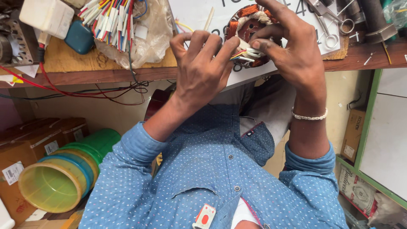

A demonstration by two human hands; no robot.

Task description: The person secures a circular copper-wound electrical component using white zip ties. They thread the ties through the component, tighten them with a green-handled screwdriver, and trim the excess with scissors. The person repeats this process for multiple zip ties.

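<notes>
A round motor stator [245, 22] with copper windings lies on a white sheet [196, 13] on the wooden bench [68, 63]. Short coloured lead wires [242, 54] with white sleeves come out of its near side. My left hand [199, 72] is curled, with its fingertips pinching the ends of these leads. My right hand [292, 46], with a beaded bracelet on the wrist, arches over the stator; its thumb and forefinger press on the white sleeves. The hands nearly touch at the wires. Part of the stator is hidden under my right fingers.
A bundle of coloured wires in a clear bag [112, 21], a white box [46, 15] and a teal object [79, 37] sit at the bench's left. Metal scissors [335, 25] lie at the right. Red cables [85, 91] hang below; stacked plastic buckets [55, 182] and cardboard boxes [25, 144] stand underneath.
</notes>
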